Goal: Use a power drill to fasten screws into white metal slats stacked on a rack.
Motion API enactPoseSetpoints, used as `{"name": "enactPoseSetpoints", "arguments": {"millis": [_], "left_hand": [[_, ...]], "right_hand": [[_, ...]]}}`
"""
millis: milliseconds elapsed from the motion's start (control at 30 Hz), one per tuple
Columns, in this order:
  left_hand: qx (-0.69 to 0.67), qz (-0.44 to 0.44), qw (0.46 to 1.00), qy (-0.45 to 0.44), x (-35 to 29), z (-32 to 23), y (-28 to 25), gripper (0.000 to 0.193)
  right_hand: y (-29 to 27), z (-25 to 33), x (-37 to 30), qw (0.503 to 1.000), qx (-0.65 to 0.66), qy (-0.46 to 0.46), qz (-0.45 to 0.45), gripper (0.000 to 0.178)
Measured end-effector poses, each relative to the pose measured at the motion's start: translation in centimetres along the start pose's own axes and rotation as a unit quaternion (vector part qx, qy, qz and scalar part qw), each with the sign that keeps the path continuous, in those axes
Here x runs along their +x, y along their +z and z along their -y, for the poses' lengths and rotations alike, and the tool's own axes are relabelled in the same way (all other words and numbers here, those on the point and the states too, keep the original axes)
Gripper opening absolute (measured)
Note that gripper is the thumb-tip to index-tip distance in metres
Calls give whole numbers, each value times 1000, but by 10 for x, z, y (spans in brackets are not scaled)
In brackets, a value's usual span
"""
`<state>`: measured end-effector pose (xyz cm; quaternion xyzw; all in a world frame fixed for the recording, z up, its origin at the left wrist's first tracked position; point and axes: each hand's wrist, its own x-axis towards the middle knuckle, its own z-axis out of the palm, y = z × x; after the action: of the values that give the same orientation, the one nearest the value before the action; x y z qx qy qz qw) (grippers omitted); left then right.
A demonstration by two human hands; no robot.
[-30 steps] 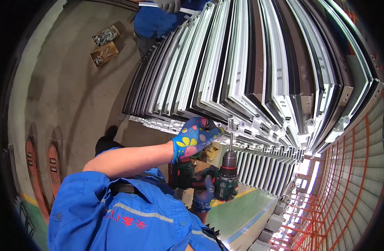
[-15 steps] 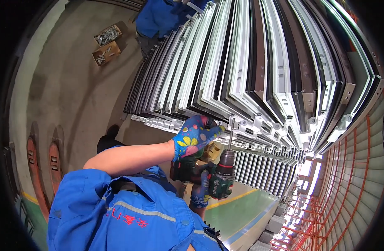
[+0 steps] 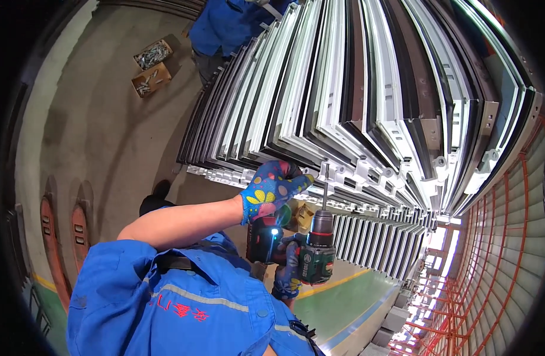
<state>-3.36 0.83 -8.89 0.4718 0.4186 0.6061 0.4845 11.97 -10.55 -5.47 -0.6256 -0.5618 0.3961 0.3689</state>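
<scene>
My right hand [image 3: 289,274], in a patterned blue glove, is wrapped round the handle of a green and black cordless drill [image 3: 317,261]. The drill's long bit [image 3: 325,194] points away from me, its tip at the white fittings along the ends of the stacked frames [image 3: 284,127]. My left hand [image 3: 272,188], in a matching flowered glove, is closed at the frame ends, its fingertips just left of the bit. What those fingers pinch, if anything, is hidden. A small lamp [image 3: 275,232] shines near the drill's red and black base.
Another person in blue [image 3: 220,26] stands beyond the stack. Two cartons of metal parts [image 3: 153,54] sit on the floor to the left, with orange pallet-truck forks [image 3: 51,249] nearer. More frames [image 3: 376,243] stand lower right; red lattice bars [image 3: 483,249] rise on the right.
The drill's lamp is now lit. The drill has turned slightly more upright in the picture, and my left hand has shifted a little to the left.
</scene>
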Motion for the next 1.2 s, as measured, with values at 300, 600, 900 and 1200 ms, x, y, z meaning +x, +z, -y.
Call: {"name": "enactPoseSetpoints", "arguments": {"millis": [300,600,900,1200], "left_hand": [[-59,20,985,-162,5,-12,-3,21],[-101,-9,982,-157,5,-11,1,30],[-117,-1,979,-166,5,-7,3,27],[-96,-11,979,-182,6,-17,2,26]], "right_hand": [[-5,-17,0,999,30,25,-30,23],[2,-11,5,998,60,12,-17,31],[-5,-23,7,998,50,23,-14,22],[-7,-35,10,999,21,24,-25,16]]}}
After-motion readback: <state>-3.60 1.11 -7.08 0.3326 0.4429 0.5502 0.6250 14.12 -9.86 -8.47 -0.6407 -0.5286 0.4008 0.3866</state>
